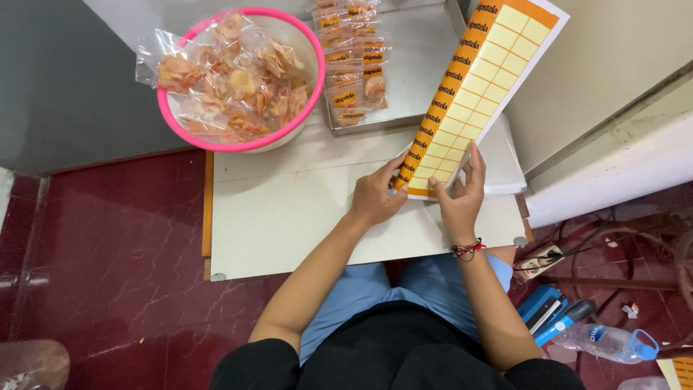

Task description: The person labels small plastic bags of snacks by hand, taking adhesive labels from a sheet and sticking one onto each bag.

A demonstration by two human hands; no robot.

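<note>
- Sticker sheet: orange-yellow, tilted above the desk, lower edge pinched between both hands.
- Left hand fingers grip its bottom corner.
- Right hand fingers hold its lower edge.

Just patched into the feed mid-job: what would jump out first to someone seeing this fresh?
The orange-and-yellow sticker sheet, held at its near end by the left hand and right hand over the white table. At the table's far-left corner, a pink-rimmed bowl heaped with bagged chips, labelled bags lined up beside it.
</note>
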